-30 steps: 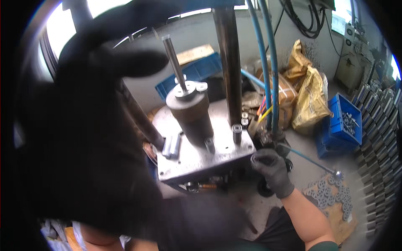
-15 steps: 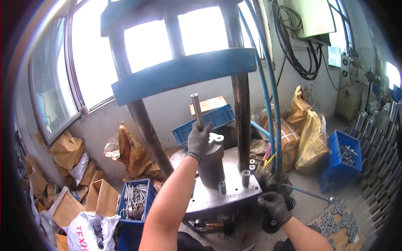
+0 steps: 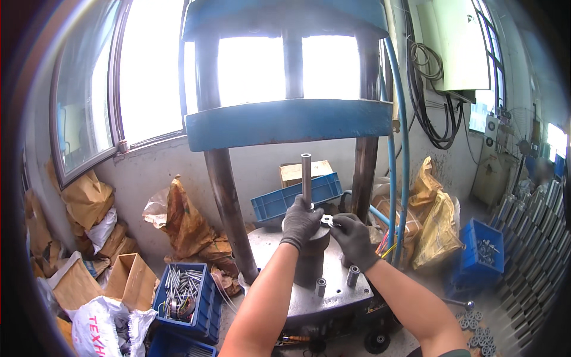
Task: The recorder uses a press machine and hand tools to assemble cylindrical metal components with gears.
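Note:
My left hand (image 3: pixel 302 222), in a dark grey glove, is wrapped around the lower part of an upright metal tube (image 3: pixel 306 177). The hand is at the top of a thick dark cylinder (image 3: pixel 309 265) standing on the press's metal table (image 3: pixel 270 250); the tube's lower end is hidden. Beside it, my gloved right hand (image 3: pixel 355 239) has its fingers closed at the edge of a small flat, light metal piece with a hole (image 3: pixel 327 221). That piece lies between my two hands, over the cylinder's top. Two short metal sleeves, one taller (image 3: pixel 353 276) and one shorter (image 3: pixel 321 287), stand near the table's front.
The blue crossbeam (image 3: pixel 291 124) of the press spans above my hands between dark columns (image 3: pixel 229 208). On the left is a blue crate (image 3: pixel 205 309) holding metal rods. Blue hoses (image 3: pixel 399 160), yellow sacks (image 3: pixel 437 223), another blue crate (image 3: pixel 476 253) and stacked metal tubes (image 3: pixel 529 238) are at right.
My right hand has come up from the table's right front corner to the cylinder's top, beside my left. The left hand stays around the tube. The view has shifted.

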Demonstrator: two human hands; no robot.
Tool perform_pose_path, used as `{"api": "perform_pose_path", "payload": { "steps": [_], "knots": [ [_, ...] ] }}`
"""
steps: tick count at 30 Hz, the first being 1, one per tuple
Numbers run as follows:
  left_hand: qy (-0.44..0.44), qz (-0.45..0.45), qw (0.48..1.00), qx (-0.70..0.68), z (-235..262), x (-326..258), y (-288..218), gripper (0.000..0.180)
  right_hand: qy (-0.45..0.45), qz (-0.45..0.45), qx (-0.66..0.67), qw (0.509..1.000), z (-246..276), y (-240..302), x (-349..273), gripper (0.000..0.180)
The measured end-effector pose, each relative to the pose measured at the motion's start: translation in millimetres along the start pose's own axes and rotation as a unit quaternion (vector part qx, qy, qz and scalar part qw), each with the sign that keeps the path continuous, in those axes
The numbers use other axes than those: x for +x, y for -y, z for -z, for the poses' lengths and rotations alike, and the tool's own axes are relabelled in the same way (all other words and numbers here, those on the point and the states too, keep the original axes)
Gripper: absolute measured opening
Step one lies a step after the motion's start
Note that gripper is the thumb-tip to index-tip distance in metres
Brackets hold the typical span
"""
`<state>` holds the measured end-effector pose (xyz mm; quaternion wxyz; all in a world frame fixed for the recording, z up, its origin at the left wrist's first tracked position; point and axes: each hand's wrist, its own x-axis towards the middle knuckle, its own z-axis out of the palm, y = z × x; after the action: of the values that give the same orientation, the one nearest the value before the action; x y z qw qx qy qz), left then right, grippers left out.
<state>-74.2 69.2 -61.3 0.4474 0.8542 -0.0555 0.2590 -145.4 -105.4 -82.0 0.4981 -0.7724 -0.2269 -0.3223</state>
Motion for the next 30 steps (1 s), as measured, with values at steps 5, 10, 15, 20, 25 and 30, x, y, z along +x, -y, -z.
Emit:
{"api": "perform_pose_path", "payload": {
  "steps": [5, 10, 15, 20, 25, 30],
  "knots": [
    [-0.006, -0.023, 1.000, -0.019, -3, -1, 5, 0.037, 0.041, 0.013, -0.181, 0.983, -30, -30, 35, 0.022],
    [0.007, -0.009, 0.998, -0.055, 0, 0, 6, 0.032, 0.034, 0.031, -0.128, 0.991, -38, -55, 35, 0.027],
    [-0.002, -0.014, 0.999, -0.035, 1, -2, -3, 0.029, 0.034, 0.061, -0.099, 0.993, -33, -73, 36, 0.029],
    [0.014, 0.014, 0.996, -0.087, -3, 3, 20, 0.034, 0.062, 0.011, -0.154, 0.986, -34, -45, 32, 0.030],
    [-0.082, -0.076, 0.985, -0.131, -14, -7, 15, 0.029, 0.004, 0.081, -0.142, 0.987, -42, -59, 31, 0.029],
    [-0.188, -0.154, 0.794, -0.557, -21, -11, 23, 0.040, 0.016, 0.026, -0.146, 0.989, -50, -45, 33, 0.034]
  ]
}}
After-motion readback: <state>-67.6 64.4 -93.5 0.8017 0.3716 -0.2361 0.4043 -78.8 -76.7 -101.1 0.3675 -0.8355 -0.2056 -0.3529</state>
